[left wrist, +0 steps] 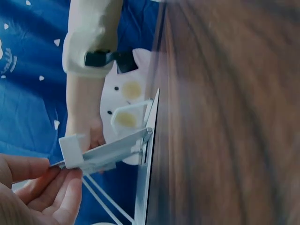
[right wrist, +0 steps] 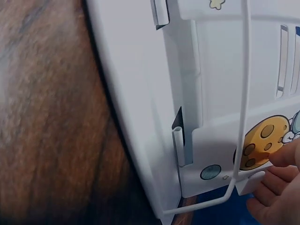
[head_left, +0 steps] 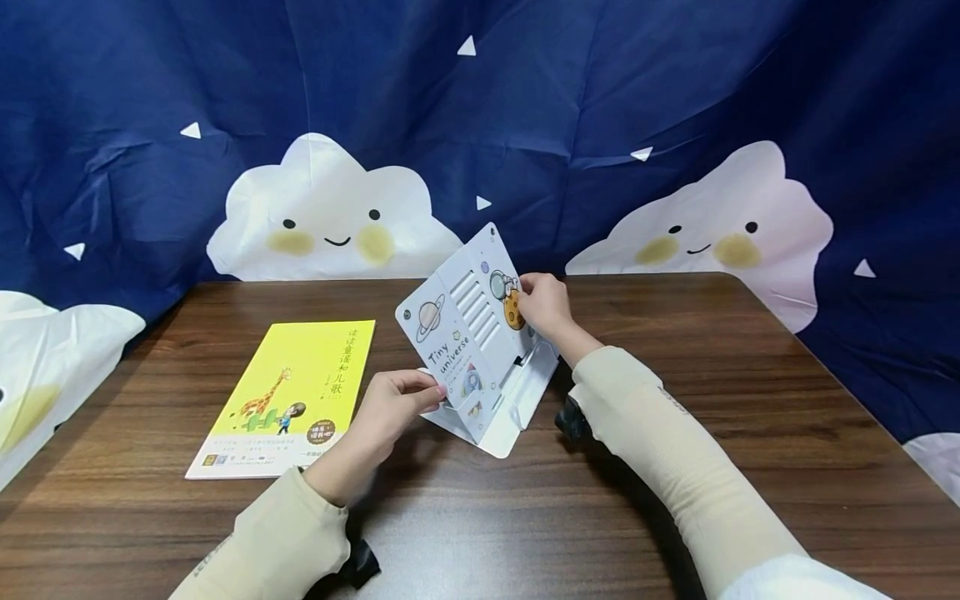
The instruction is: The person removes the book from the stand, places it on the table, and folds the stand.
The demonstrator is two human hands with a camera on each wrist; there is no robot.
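A white folding book stand (head_left: 480, 308), printed with planets and the words "Tiny universe", stands on the table with its panel tilted up from a flat base (head_left: 504, 446). My left hand (head_left: 390, 408) pinches the panel's lower left edge between thumb and fingers. Across from it, my right hand (head_left: 546, 304) pinches the right edge beside the orange moon picture. Side-on in the left wrist view, thin support rods (left wrist: 105, 199) run between the panel (left wrist: 112, 147) and the base. A white wire page holder (right wrist: 246, 93) crosses the panel's front in the right wrist view.
A yellow book (head_left: 292, 387) with a giraffe on its cover lies flat on the brown wooden table (head_left: 675, 400), left of the stand. Behind the table's far edge hangs a dark blue cloth (head_left: 525, 100) with smiling white clouds.
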